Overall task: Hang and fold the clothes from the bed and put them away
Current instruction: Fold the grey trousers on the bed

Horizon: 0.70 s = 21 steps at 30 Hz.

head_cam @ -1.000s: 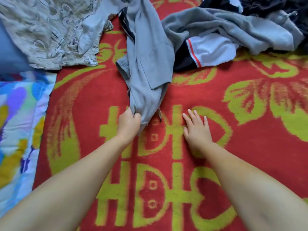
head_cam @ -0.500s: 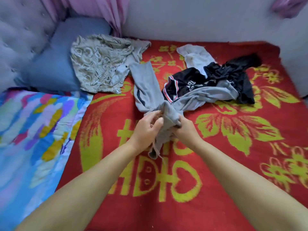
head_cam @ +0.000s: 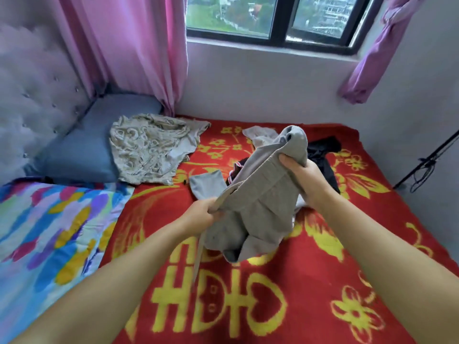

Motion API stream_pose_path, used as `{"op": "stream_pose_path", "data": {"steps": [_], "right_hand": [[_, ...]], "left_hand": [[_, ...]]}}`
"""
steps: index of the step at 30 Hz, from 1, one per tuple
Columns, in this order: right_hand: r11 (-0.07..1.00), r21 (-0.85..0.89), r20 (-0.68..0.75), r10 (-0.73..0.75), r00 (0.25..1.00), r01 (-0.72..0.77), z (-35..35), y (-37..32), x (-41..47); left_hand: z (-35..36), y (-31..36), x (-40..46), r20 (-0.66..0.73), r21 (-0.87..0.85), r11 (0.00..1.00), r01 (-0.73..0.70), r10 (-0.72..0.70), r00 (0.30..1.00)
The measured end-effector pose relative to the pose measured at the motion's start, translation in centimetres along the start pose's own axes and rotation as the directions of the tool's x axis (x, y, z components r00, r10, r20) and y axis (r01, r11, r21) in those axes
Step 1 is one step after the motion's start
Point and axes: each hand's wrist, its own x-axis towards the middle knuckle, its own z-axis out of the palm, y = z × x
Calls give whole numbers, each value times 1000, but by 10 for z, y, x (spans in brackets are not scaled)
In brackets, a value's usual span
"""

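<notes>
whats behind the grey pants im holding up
Behind the grey pants, held by the left hand and right hand, a black garment with striped trim and a white garment lie on the red blanket. Their middle parts are covered.

**Bedroom corner by the window**

Ahead of me a dark-framed window shows greenery and buildings in daylight. Pink curtains hang at its left, and a purple one is bunched at right. The walls are pale. A tufted headboard stands far left, and a dark stand leans by the right wall.
</notes>
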Motion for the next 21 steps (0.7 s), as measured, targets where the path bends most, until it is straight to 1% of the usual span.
{"op": "stream_pose_path", "data": {"steps": [3,5,6,7,8,9,10,11,12,13,14,15,16,17,18,20,21], "right_hand": [[996,-62,-6,-72,997,71,-18,-7,2],[977,-183,-36,-121,992,113,-30,-9,0],[945,-290,-53,-176,983,153,-34,-11,-1],[875,-432,-41,-264,964,221,-36,-14,-2],[757,-573,38,-358,933,314,-33,-18,-1],[605,-683,180,-404,897,409,-26,-23,-2],[444,-749,349,-366,862,492,-13,-28,-3],[313,-767,497,-263,827,560,2,-31,-3],[232,-760,591,-143,794,607,18,-31,-5],[193,-747,637,-64,768,636,33,-31,-7],[200,-732,656,-47,753,651,44,-29,-8],[250,-716,656,-80,751,652,52,-28,-8],[321,-692,646,-124,753,647,57,-29,-9],[373,-654,658,-148,738,658,62,-31,-8],[392,-618,694,-136,707,682,67,-34,-8],[376,-586,765,-34,643,718,79,-41,-10],[384,-576,781,-1,624,722,86,-45,-11]], "left_hand": [[-33,17,-4,-11,-116,990,-80,79,997],[-56,34,-4,-1,-108,985,-134,135,991],[-67,44,-3,21,-77,985,-153,155,988],[-75,53,-2,56,-38,986,-162,164,985],[-85,63,0,93,14,986,-165,163,982],[-92,72,0,127,65,984,-166,156,979],[-99,82,1,148,106,981,-161,145,978],[-107,92,1,162,128,979,-159,137,977],[-112,101,0,177,134,980,-148,124,976],[-118,109,-1,194,135,981,-139,111,975],[-122,115,-3,216,127,983,-132,102,971],[-128,118,-5,234,114,986,-126,96,968],[-132,119,-7,250,93,989,-117,91,964],[-137,119,-8,256,77,991,-108,85,963],[-141,118,-10,261,67,993,-101,80,962],[-147,116,-11,284,69,992,-102,79,956],[-149,115,-11,298,72,993,-99,73,952]]}}
